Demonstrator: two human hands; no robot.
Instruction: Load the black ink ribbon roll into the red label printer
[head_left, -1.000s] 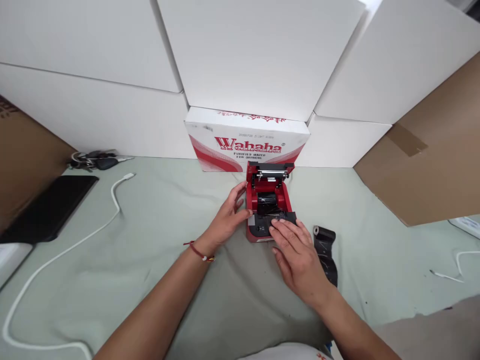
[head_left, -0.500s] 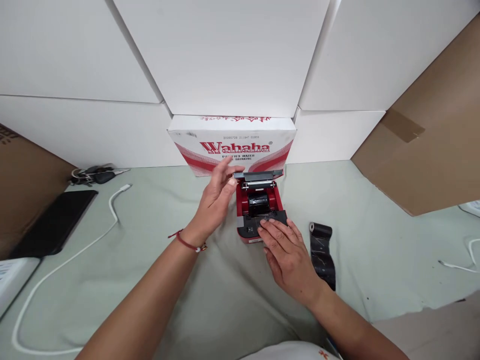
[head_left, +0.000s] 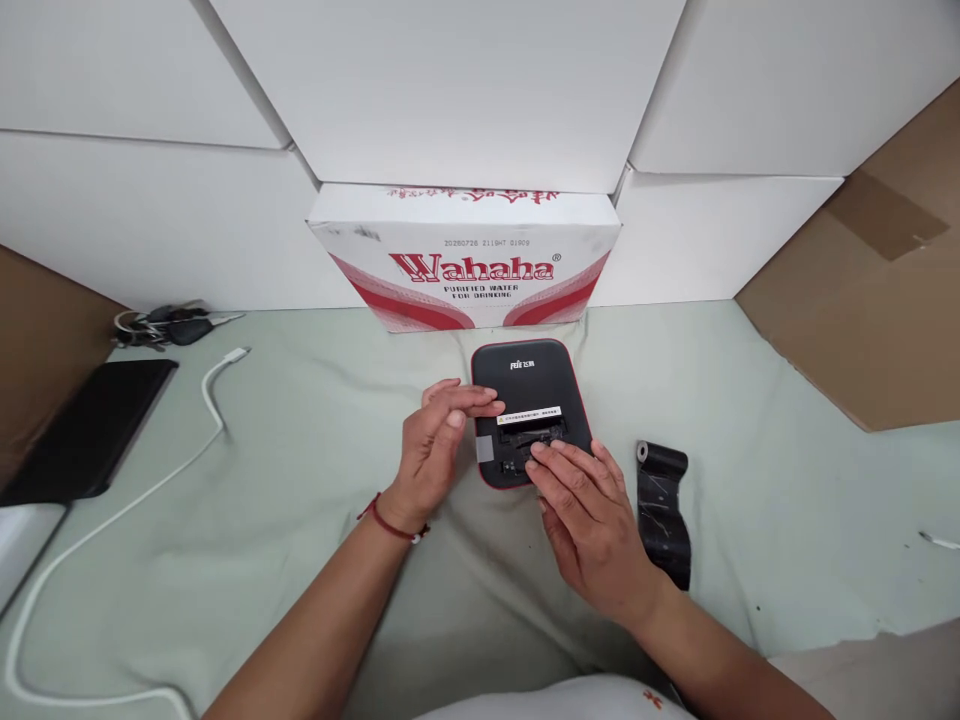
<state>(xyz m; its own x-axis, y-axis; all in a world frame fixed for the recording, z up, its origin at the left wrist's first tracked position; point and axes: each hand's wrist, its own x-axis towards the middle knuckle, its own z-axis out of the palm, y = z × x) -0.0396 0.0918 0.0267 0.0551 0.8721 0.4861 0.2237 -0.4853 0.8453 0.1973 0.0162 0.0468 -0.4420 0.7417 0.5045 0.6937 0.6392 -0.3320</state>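
Observation:
A small black label printer (head_left: 525, 385) with a red edge lies on the pale green cloth, its lid down. A white sticker strip (head_left: 529, 415) crosses the lid above a dark slot. My left hand (head_left: 442, 435) is at the printer's left side, fingers stretched out over the lid's edge and holding nothing. My right hand (head_left: 589, 510) lies with extended fingers on the printer's lower right part, partly covering it. Right of that hand, a black ribbon roll (head_left: 664, 500) lies partly unrolled. The printer's inside is hidden under the lid.
Behind the printer stands a white and red Wahaha carton (head_left: 465, 265) against white boxes (head_left: 450, 90). On the left are keys (head_left: 169, 325), a black flat phone-like slab (head_left: 94, 430) and a white cable (head_left: 169, 480). A brown cardboard box (head_left: 862, 300) borders the right.
The printer's lid has swung down shut, covering the red inside and black roll. My left hand has come down from the raised lid to its left edge. My right hand stays on the printer.

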